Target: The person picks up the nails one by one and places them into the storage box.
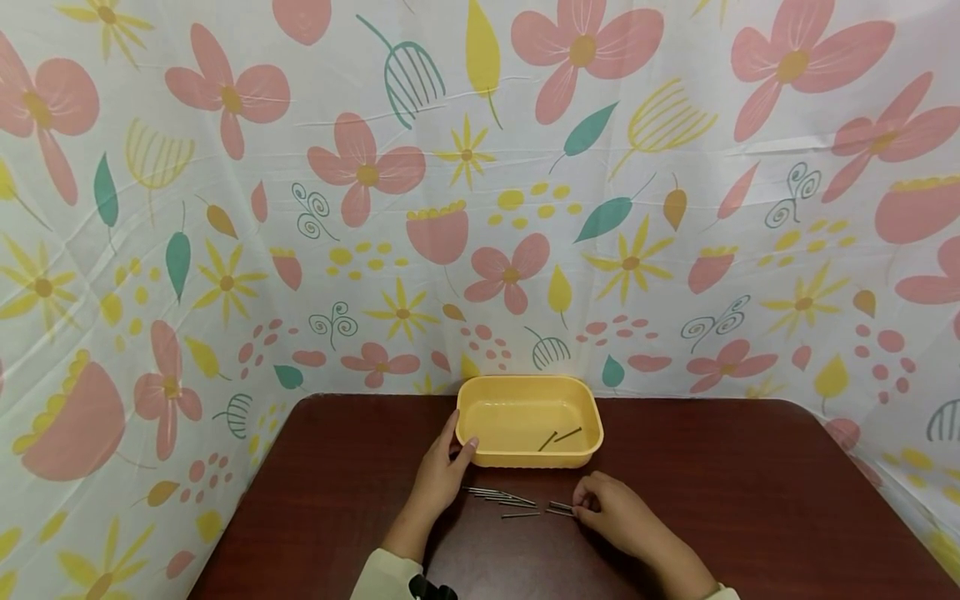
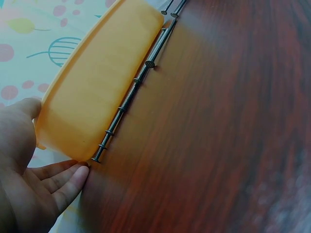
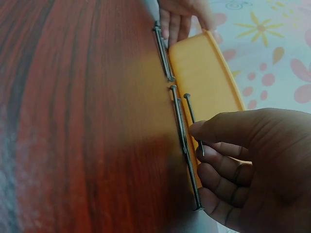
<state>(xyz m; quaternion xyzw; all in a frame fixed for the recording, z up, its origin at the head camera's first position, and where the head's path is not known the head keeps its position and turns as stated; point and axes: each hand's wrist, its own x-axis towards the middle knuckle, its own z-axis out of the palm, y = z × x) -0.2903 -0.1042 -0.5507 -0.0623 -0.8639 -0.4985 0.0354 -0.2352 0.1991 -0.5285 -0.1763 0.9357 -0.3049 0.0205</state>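
A yellow plastic container (image 1: 517, 460) stands near the table's far edge, with two nails (image 1: 567, 435) lying inside on its right. My left hand (image 1: 438, 475) grips its left end, thumb at the rim and fingers low by the base in the left wrist view. Between thumb and fingertips, my right hand (image 3: 238, 160) pinches a nail (image 3: 190, 109), which is raised above the table in the right wrist view. Several loose nails (image 1: 501, 496) lie on the table before the container. A few more nails (image 1: 558, 510) lie beside my right fingertips.
The dark reddish-brown wooden table (image 1: 750, 483) has rounded far corners. Behind it and to the left hangs a white cloth (image 1: 480, 333) printed with flowers and leaves. A black strap (image 1: 431, 587) shows at my left wrist, by the light sleeve.
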